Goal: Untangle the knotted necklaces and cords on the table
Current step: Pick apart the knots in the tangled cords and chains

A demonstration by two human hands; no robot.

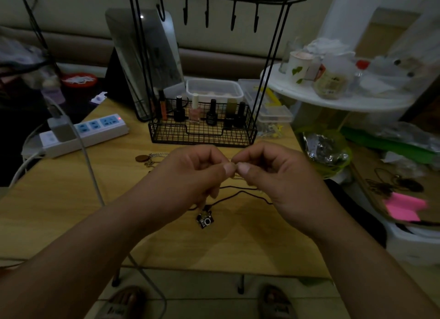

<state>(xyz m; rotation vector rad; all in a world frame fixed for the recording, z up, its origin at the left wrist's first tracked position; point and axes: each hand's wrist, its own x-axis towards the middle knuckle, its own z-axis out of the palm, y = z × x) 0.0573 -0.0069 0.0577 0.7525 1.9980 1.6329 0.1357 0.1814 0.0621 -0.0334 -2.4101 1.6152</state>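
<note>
Hands pinching strand above table

Head view: left hand [195, 173] and right hand [269, 173] meet thumb to thumb above the middle of the wooden table [71, 199]. Each has its fingers curled and pinches a thin pale strand [238, 177] between thumb and forefinger. What kind of strand it is, too fine to tell. Black cord [240, 192] lies on the table just below the hands and runs right under the right hand. Camera pendant [205, 219] rests on the table near of the left hand, by the cord. Second necklace [152, 157] with a brown tag lies left of the left hand, apart from it. Far side: black wire rack [202, 130] with nail polish bottles [194, 112]. Far left: power strip [85, 132].
</note>
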